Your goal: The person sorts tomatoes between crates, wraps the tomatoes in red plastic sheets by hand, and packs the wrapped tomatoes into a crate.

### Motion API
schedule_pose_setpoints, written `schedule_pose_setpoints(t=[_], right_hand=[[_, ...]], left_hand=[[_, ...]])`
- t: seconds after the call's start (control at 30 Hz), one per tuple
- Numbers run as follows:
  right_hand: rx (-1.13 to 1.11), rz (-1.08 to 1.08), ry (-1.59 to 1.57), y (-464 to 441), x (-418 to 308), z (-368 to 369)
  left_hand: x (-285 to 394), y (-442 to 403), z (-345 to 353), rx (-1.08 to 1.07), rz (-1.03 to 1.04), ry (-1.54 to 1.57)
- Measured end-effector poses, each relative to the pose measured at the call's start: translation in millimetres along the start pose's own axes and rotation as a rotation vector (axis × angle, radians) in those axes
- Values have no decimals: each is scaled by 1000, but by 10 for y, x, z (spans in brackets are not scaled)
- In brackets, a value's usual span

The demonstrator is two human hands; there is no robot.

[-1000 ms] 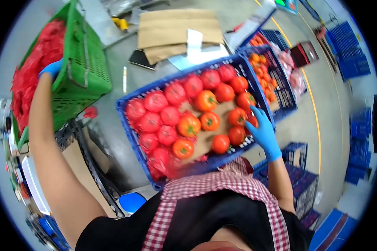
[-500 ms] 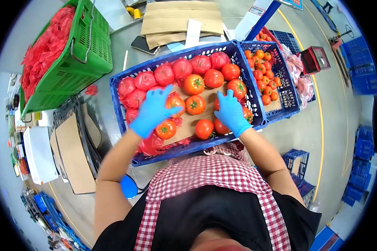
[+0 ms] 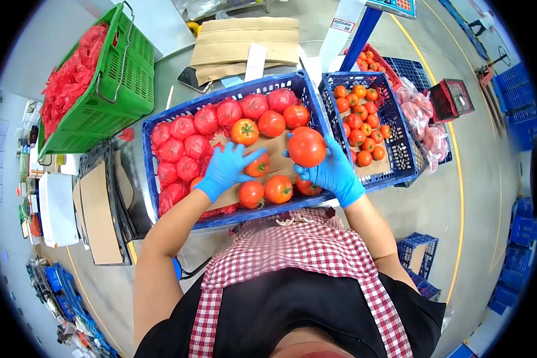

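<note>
My right hand (image 3: 334, 173), in a blue glove, holds a large red tomato (image 3: 306, 147) above the right side of a blue crate (image 3: 221, 223). My left hand (image 3: 225, 170), also gloved in blue, is spread over the crate's middle, its fingertips near a tomato (image 3: 258, 165); whether it touches it cannot be told. Tomatoes in red net-like wrapping (image 3: 184, 126) fill the crate's left and back. Bare tomatoes, among them an orange-red one (image 3: 244, 132), lie on the cardboard lining (image 3: 277, 156).
At the left stands a green basket (image 3: 104, 113) of red wrapping. A second blue crate (image 3: 409, 170) with smaller tomatoes is at the right. Behind lie cardboard sheets (image 3: 238, 39) and a phone (image 3: 191, 77). Bagged produce (image 3: 420, 116) sits farther right.
My left hand came from the green basket to over the crate and has its fingers spread. My right hand has lifted a large tomato from the crate's right side. The view has shifted.
</note>
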State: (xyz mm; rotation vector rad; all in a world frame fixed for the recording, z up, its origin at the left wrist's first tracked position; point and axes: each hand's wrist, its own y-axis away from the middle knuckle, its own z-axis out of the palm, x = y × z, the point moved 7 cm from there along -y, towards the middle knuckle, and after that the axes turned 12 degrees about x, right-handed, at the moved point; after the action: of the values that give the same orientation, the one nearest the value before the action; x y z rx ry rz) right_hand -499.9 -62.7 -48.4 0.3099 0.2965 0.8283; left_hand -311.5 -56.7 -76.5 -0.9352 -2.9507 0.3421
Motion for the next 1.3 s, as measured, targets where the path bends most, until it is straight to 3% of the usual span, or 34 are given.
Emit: schedule_pose_setpoints(t=[0.1, 0.2, 0.3, 0.43, 0.53, 0.67, 0.7, 0.8, 0.83, 0.97, 1.1, 1.2, 1.3], right_hand=[[-52, 12, 60, 81, -112, -129], [-59, -13, 64, 223, -307, -127], [-10, -102, 92, 411, -543, -194], [-1, -142, 224, 512, -653, -166], [69, -76, 74, 375, -534, -200], [-110, 49, -42, 175, -421, -167], [-122, 15, 4, 174, -415, -152], [-48, -53, 139, 187, -438, -216], [-42, -58, 136, 194, -453, -222], [7, -63, 65, 266, -466, -290], [32, -75, 54, 272, -471, -326], [36, -93, 110, 276, -476, -322], [-14, -23, 80, 239, -404, -278]], left_hand=[[174, -85, 54, -76, 131, 26], [-9, -94, 167, -366, -192, 255], [-145, -39, 25, -287, -651, 640], [-347, -38, 89, 122, -795, 1348], [-298, -71, 102, -65, -790, 1378], [-147, -34, 190, -205, -819, 1357], [-123, -37, 192, -164, -807, 1281], [-46, -68, 169, -272, -628, 672], [-88, -51, 188, -294, -689, 644], [-147, -24, 399, -321, -767, 1094], [-144, -137, 304, -396, -751, 1203], [-169, -159, 254, -351, -751, 1482], [-100, 58, 177, -407, -1117, 2007]])
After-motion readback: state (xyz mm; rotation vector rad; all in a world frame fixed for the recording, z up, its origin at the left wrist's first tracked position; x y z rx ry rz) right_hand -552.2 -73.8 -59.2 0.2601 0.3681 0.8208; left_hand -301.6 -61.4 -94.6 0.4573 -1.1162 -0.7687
